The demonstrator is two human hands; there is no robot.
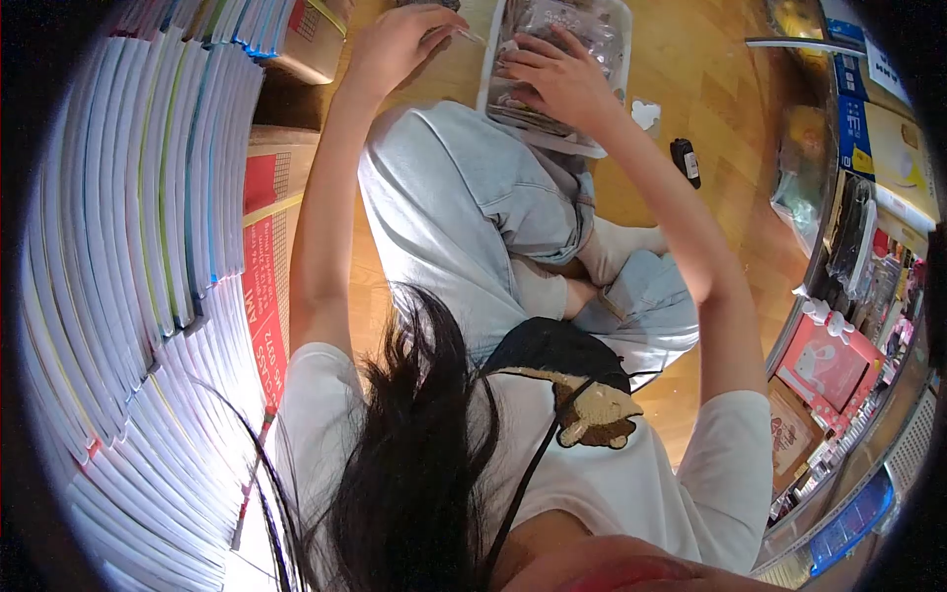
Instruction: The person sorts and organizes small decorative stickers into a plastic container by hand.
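Note:
My left hand [398,47] is at the top of the head view, left of a white plastic bin [482,99]. Its thumb and fingers are pinched at a small, pale, thin piece [470,37] too small to name. Inside the bin lie clear plastic packets [572,20] with small contents. My right hand [562,79] reaches over the bin from the right, fingers spread across the packets. A dark object [434,4] shows just beyond my left hand, partly cut off by the frame.
On the wooden floor, right of the bin, are a white cut-out piece [646,114] and a small black labelled object [685,163]. Tall stacks of books [128,197] and red-and-brown cartons [268,257] line the left. Shelves with boxes [883,148] and a pink rabbit box [829,360] stand right.

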